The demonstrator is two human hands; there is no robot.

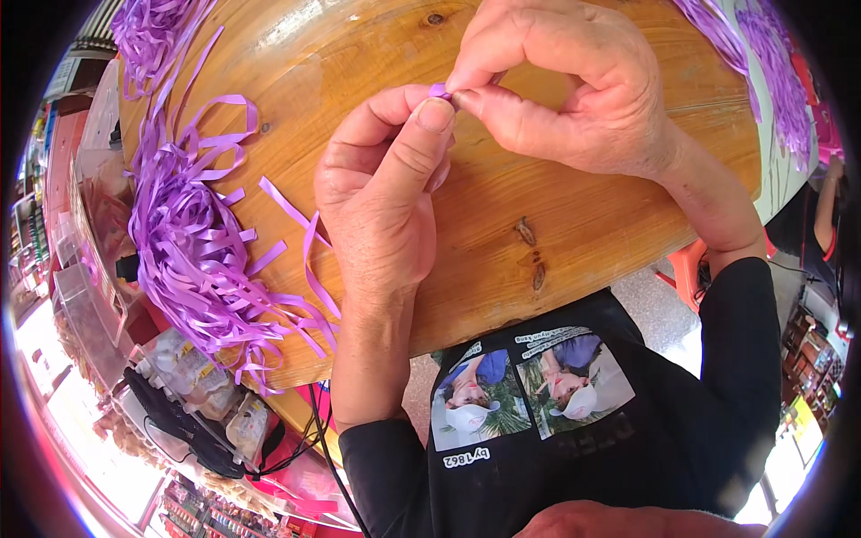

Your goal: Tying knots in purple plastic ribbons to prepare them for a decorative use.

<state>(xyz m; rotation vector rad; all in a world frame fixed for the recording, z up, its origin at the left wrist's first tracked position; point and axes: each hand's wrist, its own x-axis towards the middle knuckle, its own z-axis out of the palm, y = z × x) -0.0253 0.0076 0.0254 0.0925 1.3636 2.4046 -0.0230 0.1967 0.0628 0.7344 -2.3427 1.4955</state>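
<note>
- My left hand (381, 193) is up over the wooden table (574, 224), thumb and forefinger pinched shut on a small purple ribbon piece (439, 90).
- My right hand (560, 85) meets it from the other side, thumb and forefinger closed on the same bit, so both sets of fingertips touch at that one spot (only a sliver of purple shows between them).
- My other right fingers are curled in a loose arch above the pinch; my other left fingers are folded into the palm.
- The ribbon piece sits just above the table's middle, held off the wood as far as I can tell.
- To my left, a heap of purple ribbon strips (193, 242) lies on the table's left side, spilling over the near rim, with one loose strip (300, 238) trailing out just beside my left wrist.
- More purple ribbon (771, 63) lies at the far right, well apart from my hands.
- Below the table's left rim sit clear plastic packets (193, 377) and black cables (296, 448).
- My black printed shirt (574, 430) fills the lower edge.
</note>
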